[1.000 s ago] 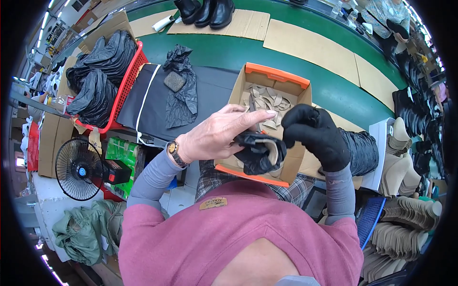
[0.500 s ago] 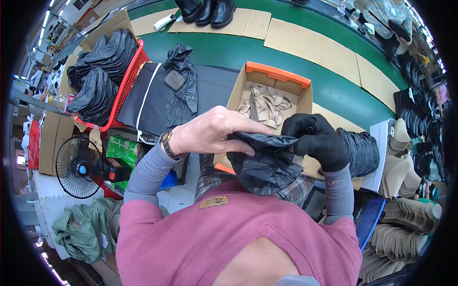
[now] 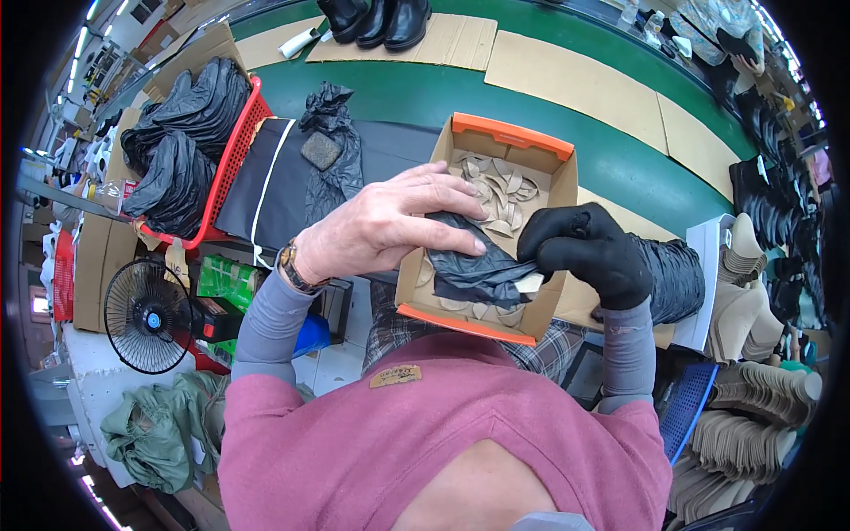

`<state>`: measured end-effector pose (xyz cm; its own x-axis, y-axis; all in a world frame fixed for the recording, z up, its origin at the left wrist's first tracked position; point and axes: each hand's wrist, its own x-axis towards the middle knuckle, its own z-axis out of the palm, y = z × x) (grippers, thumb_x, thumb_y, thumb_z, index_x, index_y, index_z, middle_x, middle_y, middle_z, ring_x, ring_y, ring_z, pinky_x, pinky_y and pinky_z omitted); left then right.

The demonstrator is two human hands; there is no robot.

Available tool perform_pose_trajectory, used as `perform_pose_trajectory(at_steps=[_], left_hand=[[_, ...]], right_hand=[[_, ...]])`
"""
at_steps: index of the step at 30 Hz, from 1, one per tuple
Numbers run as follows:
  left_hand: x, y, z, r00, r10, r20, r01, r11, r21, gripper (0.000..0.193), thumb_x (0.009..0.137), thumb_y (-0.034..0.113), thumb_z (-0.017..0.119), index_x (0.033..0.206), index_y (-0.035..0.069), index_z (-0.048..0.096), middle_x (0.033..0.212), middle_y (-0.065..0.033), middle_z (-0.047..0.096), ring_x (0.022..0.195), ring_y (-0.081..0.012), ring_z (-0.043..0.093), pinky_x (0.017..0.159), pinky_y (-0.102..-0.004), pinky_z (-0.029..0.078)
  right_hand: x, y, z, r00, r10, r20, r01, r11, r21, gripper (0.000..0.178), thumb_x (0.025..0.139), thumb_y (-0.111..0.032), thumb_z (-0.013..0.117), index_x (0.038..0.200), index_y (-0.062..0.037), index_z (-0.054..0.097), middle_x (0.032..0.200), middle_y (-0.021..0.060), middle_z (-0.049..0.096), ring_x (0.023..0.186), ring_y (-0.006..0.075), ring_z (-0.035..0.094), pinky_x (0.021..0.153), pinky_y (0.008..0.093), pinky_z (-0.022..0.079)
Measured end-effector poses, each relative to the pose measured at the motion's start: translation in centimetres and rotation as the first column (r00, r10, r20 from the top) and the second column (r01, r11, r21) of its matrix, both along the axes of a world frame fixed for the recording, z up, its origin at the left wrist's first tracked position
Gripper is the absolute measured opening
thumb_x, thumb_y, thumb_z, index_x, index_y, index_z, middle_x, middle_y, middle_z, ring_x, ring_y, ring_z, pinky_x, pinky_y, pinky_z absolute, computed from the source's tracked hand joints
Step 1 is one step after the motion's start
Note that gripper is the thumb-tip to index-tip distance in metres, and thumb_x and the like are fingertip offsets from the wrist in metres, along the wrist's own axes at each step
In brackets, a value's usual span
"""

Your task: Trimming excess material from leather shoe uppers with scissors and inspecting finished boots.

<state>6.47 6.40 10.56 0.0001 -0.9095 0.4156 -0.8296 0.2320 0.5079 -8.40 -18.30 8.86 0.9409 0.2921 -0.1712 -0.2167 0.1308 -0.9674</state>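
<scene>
A black crumpled plastic bag (image 3: 474, 265) lies stretched between both hands over an open cardboard box (image 3: 549, 168) with orange edges. My left hand (image 3: 381, 226), bare, with a wristwatch, pinches the bag's left end. My right hand (image 3: 589, 252), in a black glove, grips the bag's right end, where a pale flat piece (image 3: 531, 283) shows under the fingers. Several tan leaf-shaped cut pieces (image 3: 500, 186) fill the box, which rests on my lap.
A red basket (image 3: 235, 155) with black bags stands at the left, beside a dark mat (image 3: 274, 181). A small black fan (image 3: 146, 314) sits lower left. Stacked tan insoles (image 3: 753, 416) and a black ribbed stack (image 3: 673, 279) lie at the right. Black boots (image 3: 376, 18) stand on the green belt.
The bag was lifted and spread wide between my hands, then drawn down into a narrower bundle over the box. Both hands have sunk lower, toward the box.
</scene>
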Motion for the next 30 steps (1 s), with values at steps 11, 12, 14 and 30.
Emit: perform_pose_trajectory(at_steps=[11, 12, 14, 30], left_hand=[[0.3, 0.7, -0.1, 0.999, 0.033, 0.008, -0.033, 0.999, 0.034, 0.039, 0.071, -0.004, 0.063, 0.101, 0.018, 0.075, 0.110, -0.0068, 0.068, 0.116, -0.0306, 0.058, 0.108, -0.0548, 0.033], [0.4, 0.7, -0.2, 0.997, 0.054, -0.047, -0.052, 0.997, 0.054, 0.039, 0.071, -0.005, 0.062, 0.101, 0.017, 0.074, 0.108, -0.0065, 0.069, 0.112, -0.0293, 0.061, 0.106, -0.0539, 0.035], [0.3, 0.7, -0.3, 0.992, 0.075, -0.101, -0.068, 0.995, 0.076, 0.039, 0.071, -0.007, 0.062, 0.101, 0.016, 0.074, 0.105, -0.0062, 0.069, 0.108, -0.0281, 0.063, 0.105, -0.0530, 0.037], [0.5, 1.0, 0.0, 0.987, 0.023, -0.159, -0.013, 0.998, 0.064, 0.038, 0.066, -0.012, 0.058, 0.096, 0.007, 0.073, 0.096, -0.0075, 0.070, 0.093, -0.0263, 0.065, 0.082, -0.0356, 0.050]], right_hand=[[-1.1, 2.3, -0.8, 0.930, -0.227, 0.290, 0.252, 0.966, -0.051, 0.010, 0.086, 0.002, 0.062, 0.095, 0.0056, 0.062, 0.083, 0.0062, 0.062, 0.078, 0.0115, 0.061, 0.067, 0.0268, 0.049], [-1.3, 2.7, -0.8, 0.859, -0.318, 0.402, 0.394, 0.912, -0.119, 0.009, 0.085, 0.002, 0.063, 0.093, 0.0040, 0.062, 0.082, 0.0071, 0.062, 0.075, 0.0125, 0.061, 0.066, 0.0271, 0.049], [-1.2, 3.1, -1.1, 0.765, -0.387, 0.515, 0.533, 0.830, -0.167, 0.008, 0.084, 0.002, 0.065, 0.091, 0.0025, 0.062, 0.081, 0.0080, 0.062, 0.073, 0.0135, 0.061, 0.065, 0.0273, 0.049], [-1.2, 2.3, -1.4, 0.693, -0.119, 0.711, 0.495, 0.795, -0.350, 0.028, 0.069, 0.001, 0.077, 0.094, -0.0013, 0.066, 0.080, 0.0082, 0.063, 0.074, 0.0192, 0.062, 0.066, 0.0299, 0.048]])
